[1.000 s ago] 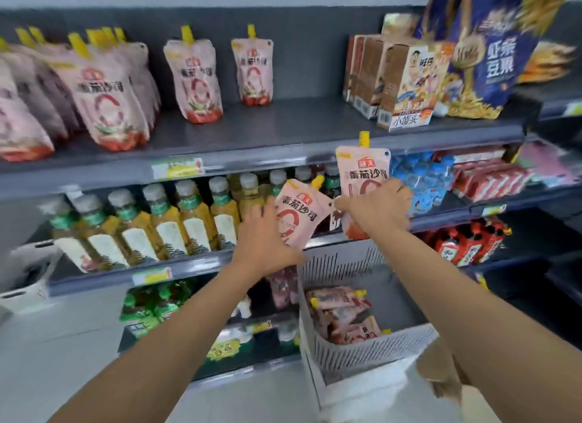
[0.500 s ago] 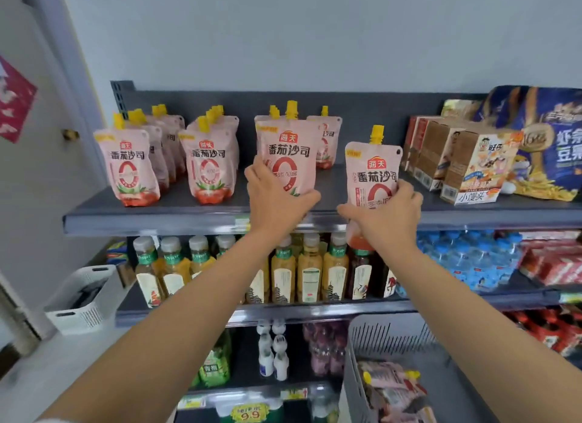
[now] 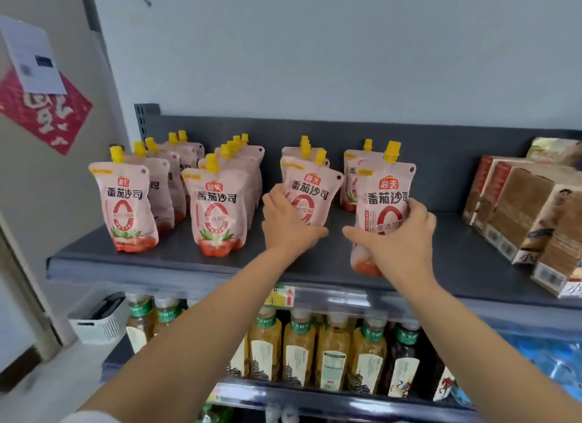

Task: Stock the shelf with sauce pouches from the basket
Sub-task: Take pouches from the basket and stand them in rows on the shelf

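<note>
Both arms outstretched — left hand (image 3: 288, 225), right hand (image 3: 398, 238) each gripping a pouch.

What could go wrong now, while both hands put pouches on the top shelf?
1. The right hand holds its pouch at the shelf's front edge; released there, it may tip off.
2. The left hand sets its pouch close before another pouch; a push could topple that one.

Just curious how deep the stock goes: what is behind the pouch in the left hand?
Behind the pouch in the left hand stands at least one more pouch, its yellow cap and top edge showing. The front pouch covers the rest, so any others cannot be counted.
</note>
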